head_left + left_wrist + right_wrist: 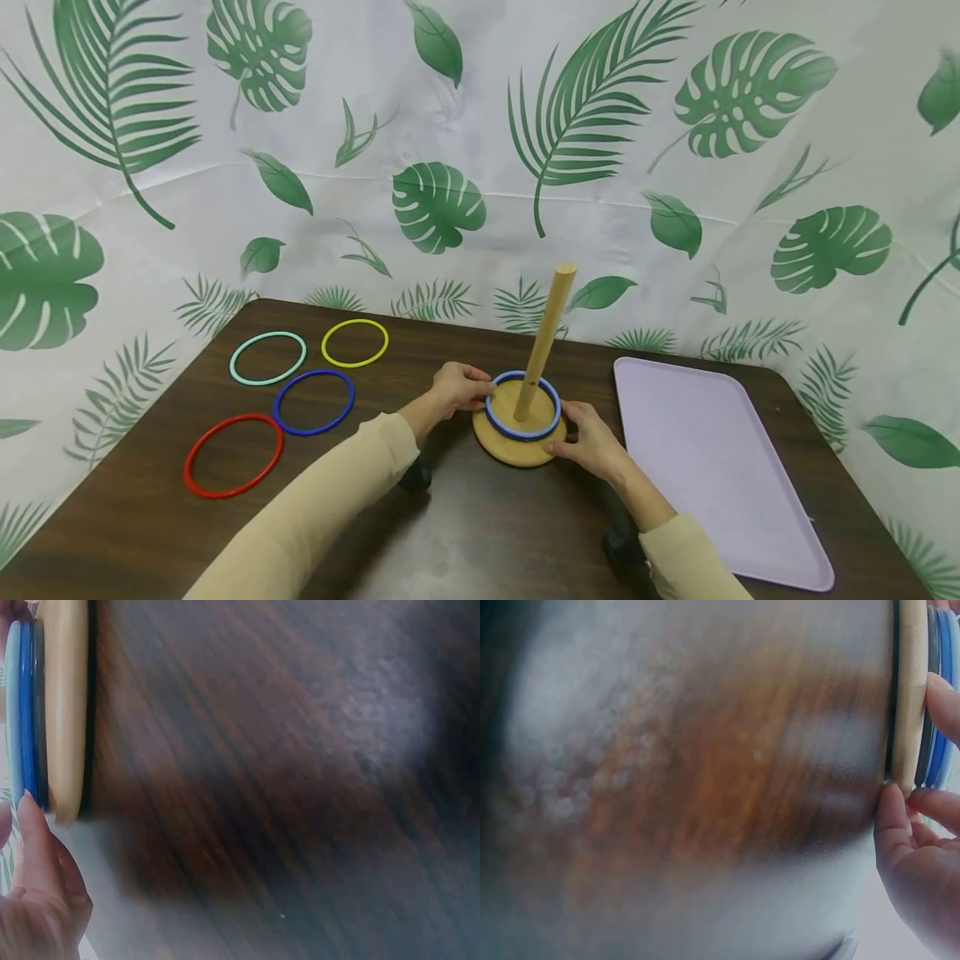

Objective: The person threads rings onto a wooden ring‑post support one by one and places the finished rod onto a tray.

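A round wooden stand [517, 452] bears an upright peg [551, 321] that leans right in the head view. Stacked rings circle the peg's foot: a light blue ring [556, 398] on top, a blue ring [28, 712] under it, and a dark ring [40, 712] lowest, against the wood. My left hand [455, 390] pinches the light blue ring at its left edge; its thumb is only partly visible in the left wrist view. On the other side, my right hand [592, 442] grips the rim of the stand, thumb above and fingers at its side and underside.
Flat on the brown table [465, 533], to the left, lie a mint ring [238, 356], a yellow ring [325, 346], a dark blue ring [277, 412] and a red ring [191, 467]. A lilac tray [697, 450] lies to the right. Behind hangs a leaf-patterned cloth [480, 108].
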{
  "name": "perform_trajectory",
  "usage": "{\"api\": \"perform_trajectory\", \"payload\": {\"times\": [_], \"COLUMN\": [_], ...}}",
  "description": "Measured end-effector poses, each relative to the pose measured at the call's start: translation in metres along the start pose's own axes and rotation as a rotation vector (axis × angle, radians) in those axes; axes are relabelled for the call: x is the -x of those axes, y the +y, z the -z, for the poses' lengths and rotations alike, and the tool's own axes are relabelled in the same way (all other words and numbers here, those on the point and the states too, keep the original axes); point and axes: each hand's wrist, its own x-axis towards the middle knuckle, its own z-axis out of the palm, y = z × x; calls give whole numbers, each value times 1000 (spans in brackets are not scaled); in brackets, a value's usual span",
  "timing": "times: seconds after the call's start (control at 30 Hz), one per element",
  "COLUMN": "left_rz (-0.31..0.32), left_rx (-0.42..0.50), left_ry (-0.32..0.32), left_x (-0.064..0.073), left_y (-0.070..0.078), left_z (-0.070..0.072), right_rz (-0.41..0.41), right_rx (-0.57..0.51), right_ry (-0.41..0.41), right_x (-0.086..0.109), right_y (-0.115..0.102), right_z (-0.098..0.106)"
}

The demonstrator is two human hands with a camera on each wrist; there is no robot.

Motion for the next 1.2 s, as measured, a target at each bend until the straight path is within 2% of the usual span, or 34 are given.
{"api": "perform_trajectory", "payload": {"times": [0.3, 0.53, 0.63, 0.83, 1.03, 1.2], "left_rz": [-7, -60, -93, -143, -146, -147], "left_rx": [8, -7, -50, -159, -233, -279], "left_ry": [-37, -118, -164, -237, -256, -247], "left_x": [8, 18, 25, 38, 47, 57], "left_y": [2, 2, 1, -4, -15, -23], "left_z": [9, 29, 45, 88, 132, 172], "right_rz": [1, 9, 8, 1, 0, 6], "right_rx": [10, 24, 20, 21, 30, 22], "right_ry": [17, 33, 32, 26, 17, 14], "right_x": [2, 5, 4, 3, 2, 1], "right_y": [5, 4, 5, 6, 6, 5], "right_z": [3, 4, 4, 3, 2, 0]}}
